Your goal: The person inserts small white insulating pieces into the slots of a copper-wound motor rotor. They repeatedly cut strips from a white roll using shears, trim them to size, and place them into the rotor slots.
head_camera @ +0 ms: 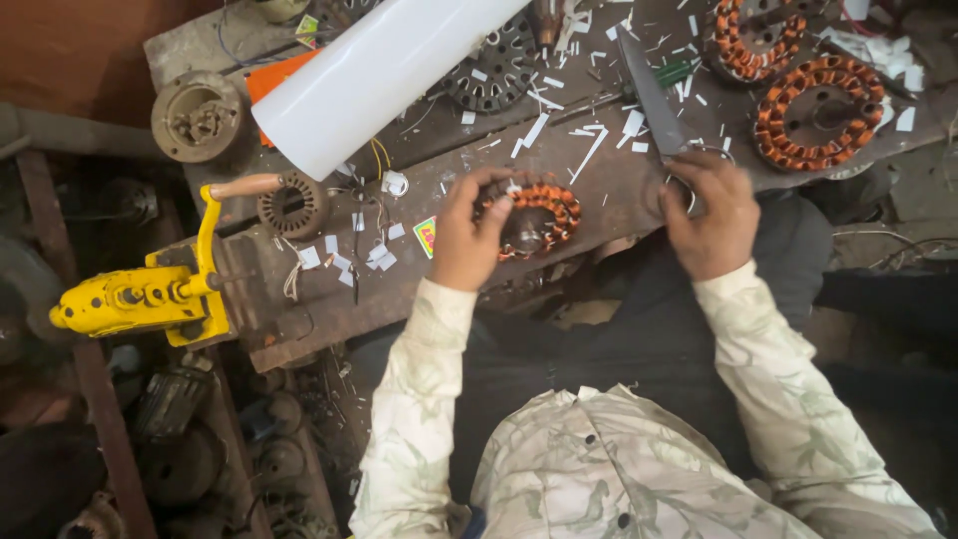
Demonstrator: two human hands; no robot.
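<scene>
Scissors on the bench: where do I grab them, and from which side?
Take the scissors by the ring handles at the near end, where the right hand already rests. Come from the bench's near edge; the blades point away.

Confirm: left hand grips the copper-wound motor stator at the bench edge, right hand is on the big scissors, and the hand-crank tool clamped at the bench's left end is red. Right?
Nearly. The head view shows the left hand gripping the copper-wound motor stator and the right hand on the large steel scissors, but the hand-crank tool at the bench's left end is yellow with a wooden handle, not red.
</scene>
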